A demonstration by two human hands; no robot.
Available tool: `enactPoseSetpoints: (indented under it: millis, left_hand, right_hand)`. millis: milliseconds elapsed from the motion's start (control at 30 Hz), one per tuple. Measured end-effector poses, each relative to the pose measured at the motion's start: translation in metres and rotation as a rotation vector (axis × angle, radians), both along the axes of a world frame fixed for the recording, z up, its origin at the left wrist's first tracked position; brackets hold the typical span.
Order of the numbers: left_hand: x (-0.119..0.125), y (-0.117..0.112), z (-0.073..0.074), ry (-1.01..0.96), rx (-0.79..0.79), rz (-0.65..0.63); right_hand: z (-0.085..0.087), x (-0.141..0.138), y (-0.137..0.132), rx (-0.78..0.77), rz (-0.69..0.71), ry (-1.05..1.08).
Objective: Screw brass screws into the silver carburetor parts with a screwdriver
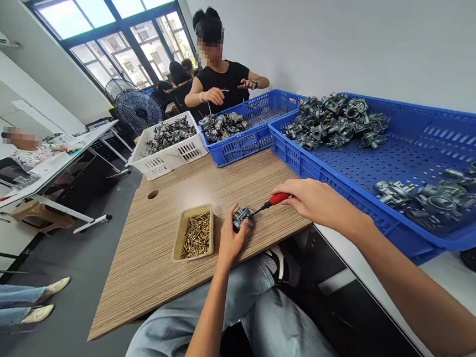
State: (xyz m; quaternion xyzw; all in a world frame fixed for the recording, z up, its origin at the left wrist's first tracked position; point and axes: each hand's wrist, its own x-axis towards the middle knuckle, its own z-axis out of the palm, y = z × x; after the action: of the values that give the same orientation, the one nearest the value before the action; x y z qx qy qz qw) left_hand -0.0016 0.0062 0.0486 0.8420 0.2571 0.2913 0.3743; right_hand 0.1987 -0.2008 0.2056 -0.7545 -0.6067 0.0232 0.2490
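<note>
My left hand point(233, 235) is closed around a small grey metal carburetor point(243, 215), holding it at the wooden table top near the front edge. In my right hand point(309, 198) is a screwdriver point(278, 199) with a red handle, its dark shaft pointing left and down. The screwdriver's tip meets the carburetor or lies very close to it; the exact contact is too small to make out. Just left of my left hand stands a small beige tray point(177, 237) full of brass-coloured screw-like parts point(197, 235).
A large blue crate point(408, 132) with piled carburetors point(338, 120) stands to the right. Behind the table are a smaller blue crate point(240, 153) and a white basket point(156, 166) of metal parts. Across from me sits a co-worker point(223, 83). A fan point(138, 111) stands beyond.
</note>
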Motion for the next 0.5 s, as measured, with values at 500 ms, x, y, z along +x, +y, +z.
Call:
enactPoseSetpoints:
  millis: [500]
  left_hand:
    - [0.0,0.0,0.0,-0.024,0.001,0.002]
  right_hand:
    - [0.01,-0.033,-0.002,-0.029,0.051,-0.244]
